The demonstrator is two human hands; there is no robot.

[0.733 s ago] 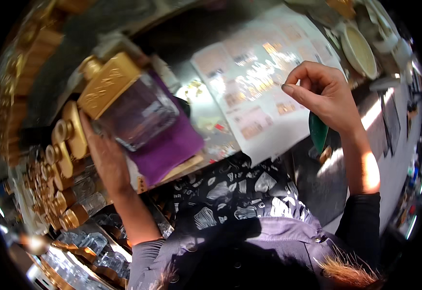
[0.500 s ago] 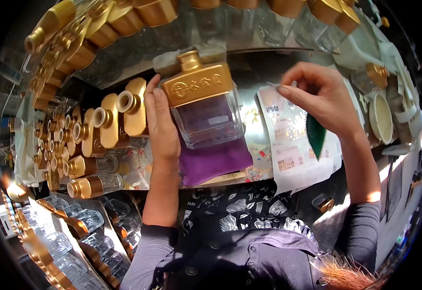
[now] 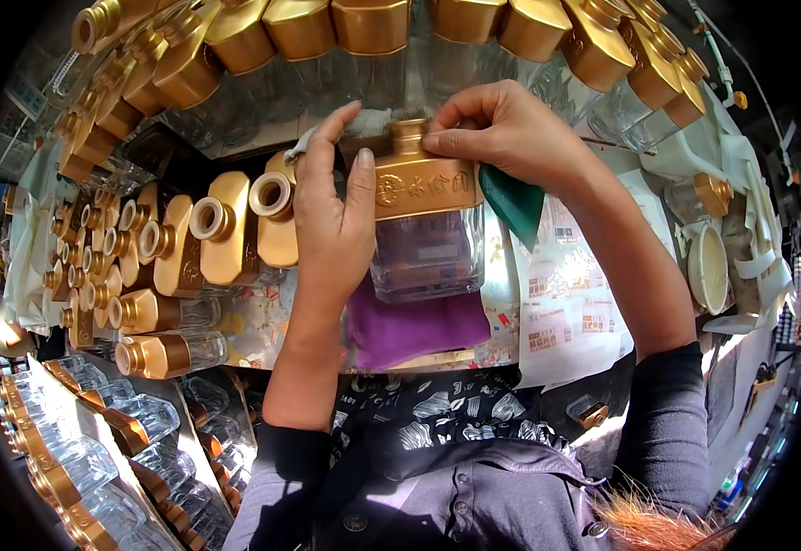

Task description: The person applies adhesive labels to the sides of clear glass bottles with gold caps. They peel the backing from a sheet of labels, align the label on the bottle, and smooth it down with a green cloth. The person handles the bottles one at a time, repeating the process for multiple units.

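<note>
Glass bottle (image 3: 426, 230): clear, square-bodied, with a gold shoulder and gold neck; held at the centre of the view above a purple cloth (image 3: 416, 326) that lies on the near edge of the work surface.
Left hand (image 3: 331, 220): fingers wrapped around the bottle's left side and gold shoulder, grasping it.
Right hand (image 3: 510, 129): fingertips pinched on the bottle's gold neck at the far end; a small dark green piece (image 3: 513, 202) shows just under the palm.
Printed label sheets (image 3: 565, 303): right of the cloth, flat on the surface.
Gold-shouldered bottles lying on their sides (image 3: 217, 230): left of the held bottle, open necks facing the viewer.
Row of gold-capped bottles (image 3: 373, 37): along the far side.
Round white dish (image 3: 708, 268): far right.
</note>
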